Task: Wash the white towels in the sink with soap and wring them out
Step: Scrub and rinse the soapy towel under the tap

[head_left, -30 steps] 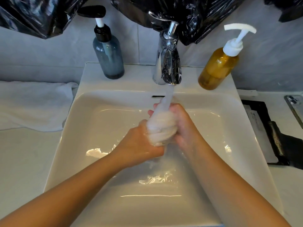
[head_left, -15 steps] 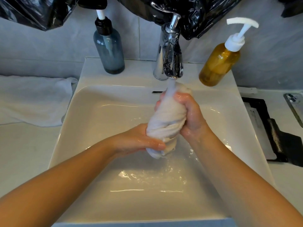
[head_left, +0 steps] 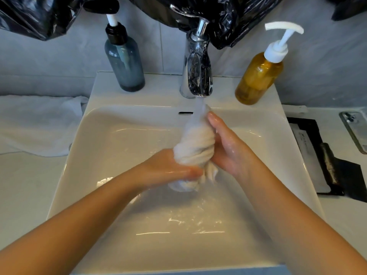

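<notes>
Towel [head_left: 195, 143] twisted, right hand [head_left: 226, 147] now opened flat

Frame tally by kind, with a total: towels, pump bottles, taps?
White towels: 2 (twisted towel, flat towel)
Pump bottles: 2 (blue bottle, amber bottle)
Taps: 1 (tap)
Total: 5

I log counts from head view.
White towels: two. Twisted towel [head_left: 195, 143], flat towel [head_left: 37, 124].
Pump bottles: two. Blue-grey bottle [head_left: 125, 64], amber bottle [head_left: 258, 78].
Faucet [head_left: 197, 72]: one.
Sink [head_left: 119, 135]: one.
Hands: two. Left hand [head_left: 168, 169], right hand [head_left: 228, 147].
Black plastic along top: I cannot separate pieces, no count.
</notes>
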`<control>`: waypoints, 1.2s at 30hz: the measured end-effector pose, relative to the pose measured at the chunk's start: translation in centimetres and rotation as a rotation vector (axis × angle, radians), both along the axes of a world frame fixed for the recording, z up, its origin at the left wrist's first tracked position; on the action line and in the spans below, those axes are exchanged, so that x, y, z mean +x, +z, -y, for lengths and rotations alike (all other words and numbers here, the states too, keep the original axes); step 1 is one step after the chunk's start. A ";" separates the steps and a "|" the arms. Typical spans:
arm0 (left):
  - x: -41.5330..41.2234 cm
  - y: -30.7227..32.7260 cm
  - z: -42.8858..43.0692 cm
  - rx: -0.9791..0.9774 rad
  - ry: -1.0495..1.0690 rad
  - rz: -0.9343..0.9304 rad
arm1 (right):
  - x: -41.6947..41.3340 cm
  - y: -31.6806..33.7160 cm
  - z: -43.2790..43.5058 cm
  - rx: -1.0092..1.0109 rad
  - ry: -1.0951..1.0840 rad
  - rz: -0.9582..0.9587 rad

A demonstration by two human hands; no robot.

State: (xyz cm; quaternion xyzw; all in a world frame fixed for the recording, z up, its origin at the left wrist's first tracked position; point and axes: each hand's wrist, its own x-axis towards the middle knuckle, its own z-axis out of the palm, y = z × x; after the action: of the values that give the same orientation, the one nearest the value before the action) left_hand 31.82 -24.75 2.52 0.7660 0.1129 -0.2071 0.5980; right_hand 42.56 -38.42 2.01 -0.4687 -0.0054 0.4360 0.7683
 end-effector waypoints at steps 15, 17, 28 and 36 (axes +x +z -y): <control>-0.8 -0.7 -1.9 -0.232 0.014 0.048 | -0.4 -0.1 -1.7 -0.129 -0.039 0.113; -0.9 -1.0 -1.6 -0.349 -0.014 -0.005 | 0.0 -0.2 -1.9 -0.066 0.032 0.130; 0.3 -1.2 -0.6 -0.569 -0.136 -0.049 | 0.8 -0.8 -1.6 0.328 0.251 0.030; 0.4 0.2 -0.8 -0.306 0.009 -0.046 | 1.1 0.1 -0.5 0.021 0.032 -0.012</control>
State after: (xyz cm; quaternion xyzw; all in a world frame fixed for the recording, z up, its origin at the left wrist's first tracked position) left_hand 32.20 -23.98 2.76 0.6606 0.0973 -0.2365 0.7058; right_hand 43.70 -37.97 2.11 -0.4578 -0.0129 0.4511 0.7660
